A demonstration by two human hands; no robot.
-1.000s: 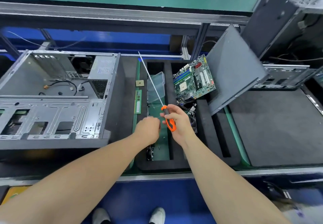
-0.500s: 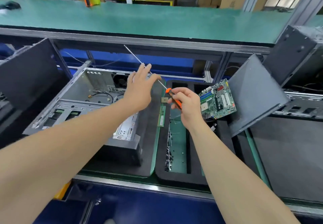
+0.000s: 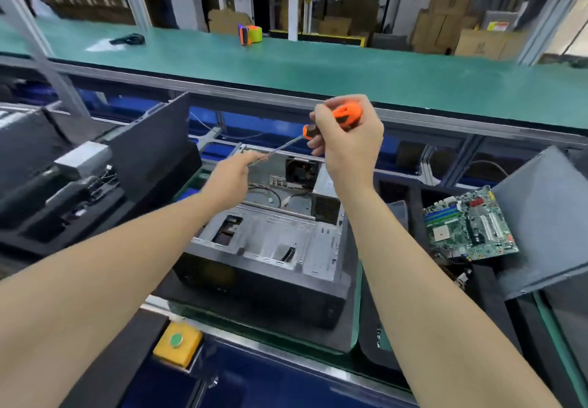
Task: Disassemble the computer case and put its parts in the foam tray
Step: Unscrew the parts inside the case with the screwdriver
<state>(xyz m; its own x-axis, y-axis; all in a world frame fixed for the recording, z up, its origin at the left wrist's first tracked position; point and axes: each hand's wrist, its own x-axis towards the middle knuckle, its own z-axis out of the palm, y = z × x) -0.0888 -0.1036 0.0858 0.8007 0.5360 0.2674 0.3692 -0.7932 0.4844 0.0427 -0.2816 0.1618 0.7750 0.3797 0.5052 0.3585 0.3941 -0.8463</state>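
The open grey computer case [image 3: 273, 242] lies on its side in the middle of the bench, its inside showing cables and a rear fan. My right hand [image 3: 346, 146] grips the orange handle of a long screwdriver [image 3: 345, 114] above the case's far end. My left hand [image 3: 234, 173] pinches the screwdriver's thin shaft near its tip, over the case's far left corner. A green motherboard [image 3: 467, 226] leans in the black foam tray [image 3: 483, 283] on the right, against a dark side panel [image 3: 541, 216].
Another dark case with loose parts [image 3: 73, 178] stands at the left. A yellow box with a green button [image 3: 177, 342] sits at the bench's near edge. A green conveyor [image 3: 318, 70] with an orange tape dispenser [image 3: 249, 34] runs behind.
My view has swung left and up, from the tray to the case. Both hands moved with the screwdriver over the case's far end; its tip now points down-left and my left hand pinches the shaft.
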